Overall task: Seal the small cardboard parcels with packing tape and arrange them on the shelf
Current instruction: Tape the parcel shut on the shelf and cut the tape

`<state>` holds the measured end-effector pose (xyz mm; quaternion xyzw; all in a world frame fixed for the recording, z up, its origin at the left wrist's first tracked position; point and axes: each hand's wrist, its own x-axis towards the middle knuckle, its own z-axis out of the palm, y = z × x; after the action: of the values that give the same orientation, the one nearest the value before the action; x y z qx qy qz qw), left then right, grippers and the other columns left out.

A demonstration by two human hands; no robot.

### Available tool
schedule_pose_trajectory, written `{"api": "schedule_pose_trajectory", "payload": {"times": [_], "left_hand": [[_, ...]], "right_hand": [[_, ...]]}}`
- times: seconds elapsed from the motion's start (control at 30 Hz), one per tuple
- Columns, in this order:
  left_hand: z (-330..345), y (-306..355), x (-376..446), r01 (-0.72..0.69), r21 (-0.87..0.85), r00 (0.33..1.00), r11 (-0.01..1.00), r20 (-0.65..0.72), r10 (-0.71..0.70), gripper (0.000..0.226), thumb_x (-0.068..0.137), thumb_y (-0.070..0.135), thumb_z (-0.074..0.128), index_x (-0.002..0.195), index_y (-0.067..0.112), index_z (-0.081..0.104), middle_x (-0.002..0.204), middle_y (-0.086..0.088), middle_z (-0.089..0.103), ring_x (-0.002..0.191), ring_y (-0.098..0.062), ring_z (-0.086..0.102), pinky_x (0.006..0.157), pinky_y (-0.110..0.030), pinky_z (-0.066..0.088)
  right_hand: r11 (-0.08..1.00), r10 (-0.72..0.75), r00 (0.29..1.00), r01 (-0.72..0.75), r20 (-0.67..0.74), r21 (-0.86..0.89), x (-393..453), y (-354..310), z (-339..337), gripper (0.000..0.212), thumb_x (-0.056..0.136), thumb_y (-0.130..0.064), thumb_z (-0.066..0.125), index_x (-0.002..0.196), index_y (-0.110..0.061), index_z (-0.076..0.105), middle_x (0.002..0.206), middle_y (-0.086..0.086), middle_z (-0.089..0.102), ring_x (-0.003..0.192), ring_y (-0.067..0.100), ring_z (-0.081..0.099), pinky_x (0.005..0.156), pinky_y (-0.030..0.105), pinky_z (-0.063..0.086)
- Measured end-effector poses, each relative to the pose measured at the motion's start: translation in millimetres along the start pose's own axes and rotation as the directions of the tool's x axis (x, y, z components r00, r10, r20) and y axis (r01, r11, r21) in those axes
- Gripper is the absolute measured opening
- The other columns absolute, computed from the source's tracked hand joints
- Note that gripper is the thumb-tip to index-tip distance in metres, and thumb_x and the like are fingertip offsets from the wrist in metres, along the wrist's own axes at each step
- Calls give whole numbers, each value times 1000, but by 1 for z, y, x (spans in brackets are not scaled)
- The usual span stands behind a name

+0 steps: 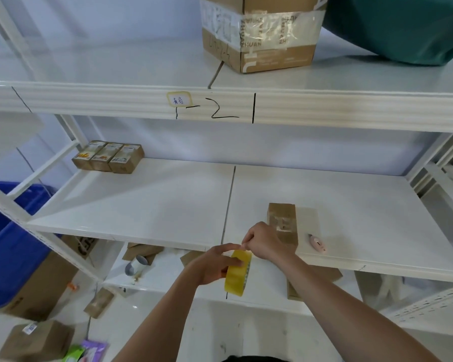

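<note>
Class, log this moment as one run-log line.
left hand holds tape roll | right hand picks at tape end | parcel unsealed on shelf

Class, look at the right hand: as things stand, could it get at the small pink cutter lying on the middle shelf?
Probably yes. The pink cutter lies in the open on the middle shelf, just right of the right hand, nothing between. But that hand is picking at the tape roll and must let go first.

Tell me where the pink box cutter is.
In the head view, the pink box cutter lies on the middle shelf near its front edge, just right of the small brown parcel and the right hand.
</note>
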<state>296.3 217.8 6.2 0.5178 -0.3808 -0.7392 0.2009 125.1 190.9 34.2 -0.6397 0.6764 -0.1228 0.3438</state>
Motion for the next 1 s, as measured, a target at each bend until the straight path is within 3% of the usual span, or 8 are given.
{"api": "schedule_pose_trajectory", "payload": {"times": [0.17,0.43,0.5,0.63,0.73,0.83,1.0], "left_hand": [[-3,-19,4,14,-27,999,1000,-33,-15,48,89,1,73,133,16,62,123,-16,69,111,-31,69,93,-44,58],[3,-23,17,-3,8,989,1000,-148,5,45,86,0,76,127,15,63,115,-17,72,106,-32,71,89,-42,60],[2,-23,22,16,-8,980,1000,-196,-17,54,82,2,80,123,23,52,118,-17,68,104,-30,71,86,-41,61],[0,-26,35,38,27,964,999,-264,-30,52,82,4,81,121,16,48,105,-16,65,87,-29,67,87,-46,59],[-2,-26,40,59,25,946,998,-321,-48,49,86,9,79,117,9,42,101,-12,60,80,-22,65,72,-38,62],[-4,-21,42,63,33,944,997,-326,-48,32,87,10,78,103,7,50,96,-10,65,79,-19,68,61,-32,59],[-9,-30,54,105,-27,936,994,-335,-108,33,84,13,82,110,6,63,101,-13,72,96,-29,73,84,-43,61]], "right_hand": [[1000,-6,1000,6,-9,-16,-5,1,17,8,88,-5,74,89,-7,81,94,6,77,79,10,66,59,11,43],[1000,-13,999,13,-40,-3,-6,2,23,13,87,-1,68,84,-6,79,88,7,76,84,16,71,66,17,49],[1000,-15,999,15,-35,-2,-5,2,23,14,88,1,67,84,-6,79,88,6,76,83,16,70,67,18,51],[1000,-20,998,20,-57,-7,-1,1,24,14,90,1,67,86,-7,78,90,6,74,82,15,68,62,14,46],[999,-43,998,41,-50,-33,6,-6,25,14,90,2,67,87,-5,77,92,7,74,81,14,66,60,13,44],[1000,-25,998,24,-51,-16,17,-11,20,11,90,0,68,88,-5,78,95,7,75,89,19,70,67,19,47],[996,10,1000,-9,18,-88,35,-12,19,8,88,-12,75,86,-16,81,100,-1,77,96,17,70,79,27,53]]}}
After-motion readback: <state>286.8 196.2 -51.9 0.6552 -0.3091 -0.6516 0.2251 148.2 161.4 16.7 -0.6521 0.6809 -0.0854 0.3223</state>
